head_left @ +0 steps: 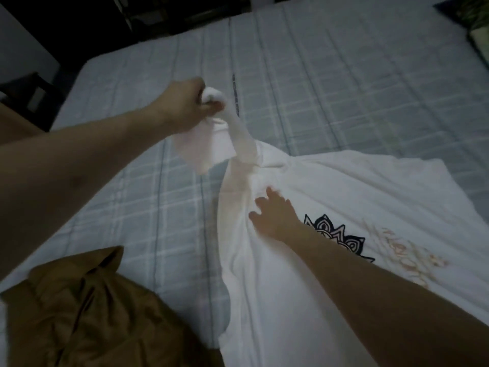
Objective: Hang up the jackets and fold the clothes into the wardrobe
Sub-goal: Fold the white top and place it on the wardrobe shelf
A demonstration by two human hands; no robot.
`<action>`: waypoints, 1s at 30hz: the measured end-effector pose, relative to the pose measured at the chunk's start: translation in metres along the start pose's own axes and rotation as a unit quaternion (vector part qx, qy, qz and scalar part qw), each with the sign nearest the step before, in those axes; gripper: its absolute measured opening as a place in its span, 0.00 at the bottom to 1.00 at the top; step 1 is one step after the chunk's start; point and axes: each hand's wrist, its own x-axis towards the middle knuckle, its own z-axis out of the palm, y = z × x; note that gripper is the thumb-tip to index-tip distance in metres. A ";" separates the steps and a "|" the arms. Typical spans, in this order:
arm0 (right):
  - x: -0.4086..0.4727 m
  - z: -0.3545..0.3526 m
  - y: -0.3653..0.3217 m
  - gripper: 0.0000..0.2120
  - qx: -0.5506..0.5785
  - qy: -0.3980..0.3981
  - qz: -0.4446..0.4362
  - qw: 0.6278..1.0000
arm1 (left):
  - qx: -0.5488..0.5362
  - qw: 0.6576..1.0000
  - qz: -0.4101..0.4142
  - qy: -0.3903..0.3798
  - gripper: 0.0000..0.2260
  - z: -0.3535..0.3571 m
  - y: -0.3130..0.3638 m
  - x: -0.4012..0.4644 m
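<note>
Garment handling takes place on the plaid bedsheet (330, 83), with the white T-shirt (330, 207) as the landmark. Left of the shirt, at the near edge of the bed, a crumpled brown garment (92, 313) lies unfolded, just beside the shirt's hem. Above and left of the shirt body, the left hand (185, 104) has its fingers curled round the bunched end of the sleeve (232, 136), lifting it clear of the bed, probably to bring it across the body for a fold. On the shirt itself, left of the black printed motif (341, 237), the right hand (275, 215) rests flat, fingers spread, apparently to pin the fabric so it does not shift while the sleeve is pulled.
</note>
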 end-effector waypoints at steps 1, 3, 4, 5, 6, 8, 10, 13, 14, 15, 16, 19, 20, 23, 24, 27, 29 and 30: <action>-0.014 -0.018 -0.007 0.22 0.101 0.045 -0.002 0.994 | -0.018 1.000 -0.007 -0.021 0.15 -0.002 0.006 -0.014; -0.053 -0.046 -0.021 0.17 0.354 0.079 -0.016 0.932 | -0.077 0.993 -0.040 -0.074 0.15 0.001 0.019 -0.043; -0.073 -0.056 -0.029 0.20 0.465 0.046 -0.034 0.883 | -0.115 0.986 -0.055 -0.109 0.15 0.005 0.028 -0.059; -0.089 -0.061 -0.035 0.25 0.532 0.009 -0.045 0.845 | -0.148 0.976 -0.066 -0.148 0.16 0.010 0.038 -0.075; -0.101 -0.061 -0.038 0.28 0.570 -0.020 -0.049 0.820 | -0.171 0.964 -0.072 -0.190 0.16 0.016 0.048 -0.090; -0.114 -0.050 -0.039 0.25 0.621 -0.057 -0.019 0.782 | -0.199 0.938 -0.088 -0.269 0.19 0.030 0.064 -0.117; -0.136 -0.038 -0.030 0.19 0.627 -0.076 0.069 0.772 | -0.220 0.907 -0.124 -0.338 0.21 0.047 0.070 -0.144; -0.175 -0.013 -0.003 0.16 0.597 -0.091 0.206 0.770 | -0.203 0.864 -0.166 -0.430 0.20 0.071 0.057 -0.175; -0.191 -0.007 0.008 0.16 0.588 -0.089 0.232 0.770 | -0.198 0.850 -0.169 -0.459 0.17 0.078 0.052 -0.186; -0.207 -0.004 0.016 0.16 0.583 -0.089 0.248 0.769 | -0.192 0.838 -0.172 -0.481 0.16 0.085 0.046 -0.198; -0.223 -0.003 0.024 0.15 0.581 -0.088 0.251 0.769 | -0.179 0.835 -0.171 -0.492 0.16 0.091 0.042 -0.208; -0.260 -0.011 0.039 0.14 0.643 -0.099 0.230 0.723 | -0.190 0.859 -0.190 -0.437 0.15 0.111 0.030 -0.230; -0.269 -0.009 0.044 0.17 0.689 -0.129 0.242 0.671 | -0.218 0.869 -0.200 -0.396 0.13 0.119 0.026 -0.233; -0.291 0.010 0.064 0.22 0.779 -0.263 0.304 0.481 | -0.312 0.887 -0.224 -0.257 0.09 0.139 0.028 -0.242; -0.300 0.018 0.071 0.22 0.762 -0.290 0.306 0.491 | -0.348 0.876 -0.240 -0.232 0.08 0.145 0.034 -0.245; -0.309 0.014 0.088 0.27 0.694 -0.315 0.190 0.619 | -0.437 0.810 -0.301 -0.251 0.13 0.162 0.057 -0.257; -0.291 0.046 0.098 0.27 0.685 -0.239 0.063 0.685 | -0.406 0.823 -0.299 -0.262 0.19 0.180 0.068 -0.266; -0.291 0.064 0.106 0.25 0.729 -0.269 0.080 0.625 | -0.365 0.853 -0.272 -0.257 0.23 0.190 0.071 -0.270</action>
